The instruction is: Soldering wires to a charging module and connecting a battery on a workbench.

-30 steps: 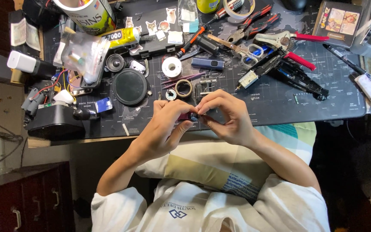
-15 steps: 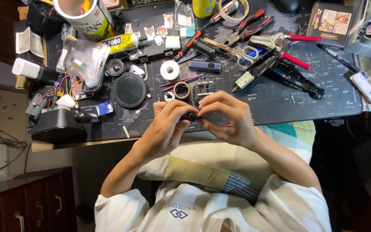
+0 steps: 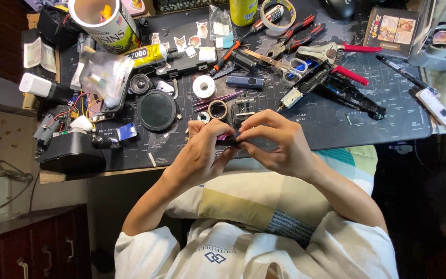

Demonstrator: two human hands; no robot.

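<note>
Left hand [image 3: 200, 150] and right hand [image 3: 280, 144] meet, fingers [image 3: 251, 129] pinched (forearms angled inward).

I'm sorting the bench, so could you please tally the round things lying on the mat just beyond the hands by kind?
Black round disc: 1
White solder spool: 1
Small tape ring: 1
Small black speaker: 1
Total: 4

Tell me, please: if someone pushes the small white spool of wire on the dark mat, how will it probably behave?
The white spool lies flat on one flange, so a push would probably slide it across the mat rather than roll it. It looks small, so likely light. Tipped onto its round rim, it could roll toward the crowded pliers.
</note>
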